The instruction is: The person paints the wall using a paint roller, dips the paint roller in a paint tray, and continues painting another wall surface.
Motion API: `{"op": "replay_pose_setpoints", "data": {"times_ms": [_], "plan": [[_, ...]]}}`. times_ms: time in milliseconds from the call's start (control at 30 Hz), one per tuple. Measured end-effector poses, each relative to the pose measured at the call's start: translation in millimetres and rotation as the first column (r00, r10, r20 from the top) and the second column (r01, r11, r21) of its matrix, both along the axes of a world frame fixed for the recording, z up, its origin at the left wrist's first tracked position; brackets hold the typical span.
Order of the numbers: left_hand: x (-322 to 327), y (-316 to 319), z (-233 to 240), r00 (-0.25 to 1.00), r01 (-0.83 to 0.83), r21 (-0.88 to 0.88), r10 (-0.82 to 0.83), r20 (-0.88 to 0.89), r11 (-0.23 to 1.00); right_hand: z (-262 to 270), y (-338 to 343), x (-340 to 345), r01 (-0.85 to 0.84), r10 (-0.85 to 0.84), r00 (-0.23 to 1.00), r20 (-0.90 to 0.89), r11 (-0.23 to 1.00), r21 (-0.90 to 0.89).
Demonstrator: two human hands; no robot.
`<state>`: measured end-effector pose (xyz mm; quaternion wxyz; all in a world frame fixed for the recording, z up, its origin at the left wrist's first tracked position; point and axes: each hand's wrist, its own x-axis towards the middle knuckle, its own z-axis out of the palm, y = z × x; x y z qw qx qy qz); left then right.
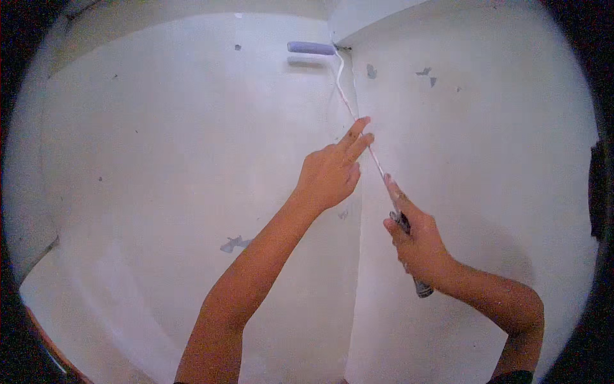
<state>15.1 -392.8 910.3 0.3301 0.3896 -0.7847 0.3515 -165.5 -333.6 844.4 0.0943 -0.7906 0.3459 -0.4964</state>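
A paint roller with a purple-grey sleeve [311, 48] is up by the inner corner, over the left wall. A shadow falls just below the sleeve; whether it touches the wall I cannot tell. Its long, bent wire frame [346, 102] slants down to a dark handle [423, 289]. My right hand [419, 240] is wrapped around that handle, with the index finger stretched along the rod. Farther up, my left hand [332, 174] has two fingers laid across the wire frame, the others curled. Its thumb is hidden.
Two pale walls, the left [192, 158] and the right [470, 182], meet at a corner line. A white boxed ledge or beam [369, 21] juts out above the roller. Grey chipped patches [233, 244] mark the left wall; others [424, 72] mark the right. A dark object [596, 189] stands at the far right rim.
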Motion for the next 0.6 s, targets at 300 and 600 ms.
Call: {"op": "replay_pose_setpoints", "data": {"times_ms": [300, 600], "plan": [[-2.2, -59.3, 40.7, 0.999, 0.005, -0.185, -0.014, -0.048, 0.983, 52.4, -47.0, -23.3, 0.035, -0.028, 0.993, -0.111, 0.997, 0.064], [32.5, -79.9, 143.2, 0.918, -0.392, -0.356, 0.334, -0.214, 0.849, 117.8, -110.9, 79.6, -0.168, 0.191, 0.969, 0.156, 0.975, -0.146]]}}
